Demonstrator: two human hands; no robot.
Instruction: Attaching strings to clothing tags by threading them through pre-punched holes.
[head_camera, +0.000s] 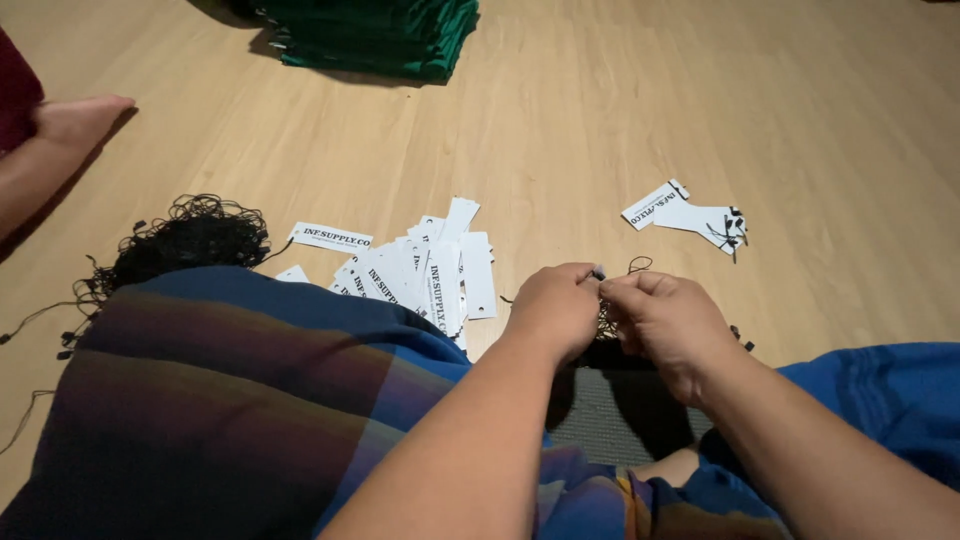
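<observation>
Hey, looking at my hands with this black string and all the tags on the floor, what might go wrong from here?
1. The left hand and right hand pinch a thin black string at their fingertips; it may slip out.
2. The black string pile is a loose tangle, so strands could knot together.
3. The white tags overlap in a loose heap beside your knee; a leg shift might scatter them.

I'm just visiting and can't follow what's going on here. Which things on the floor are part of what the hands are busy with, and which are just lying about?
In use:
left hand and right hand, pinching a thin black string
pile of white paper tags
tangle of black strings
small strung tag bunch

Lying about:
stack of folded green cloth
another person's foot
</observation>
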